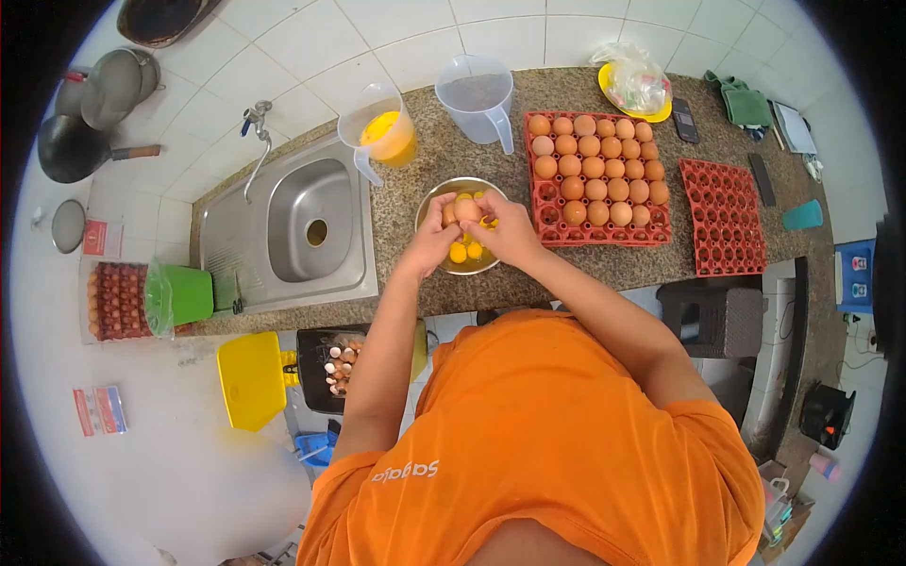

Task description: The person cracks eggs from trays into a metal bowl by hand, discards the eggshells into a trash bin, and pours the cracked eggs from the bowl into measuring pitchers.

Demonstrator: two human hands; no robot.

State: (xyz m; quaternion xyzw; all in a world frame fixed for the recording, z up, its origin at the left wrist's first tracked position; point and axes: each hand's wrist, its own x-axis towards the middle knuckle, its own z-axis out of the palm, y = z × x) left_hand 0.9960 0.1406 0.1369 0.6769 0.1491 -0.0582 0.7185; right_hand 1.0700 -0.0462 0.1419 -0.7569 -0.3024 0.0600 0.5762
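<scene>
Over a metal bowl (425, 200) with several raw egg yolks (459, 253) in it, my two hands meet at a brown egg (466, 209). My left hand (434, 238) is closed on the egg from the left, and another brown shell surface shows by its fingers. My right hand (507, 232) grips the same egg from the right, thumbs nearly touching. Whether the shell is cracked cannot be made out. To the right of the bowl stands a red egg tray (552, 231) filled with brown eggs (593, 167).
A pitcher (387, 132) with yellow egg liquid and a clear pitcher (475, 99) stand behind the bowl. The sink (316, 212) is left. An empty red tray (722, 212), phone (686, 121) and yellow plate (651, 115) lie right. Below, an open bin (316, 377) holds eggshells.
</scene>
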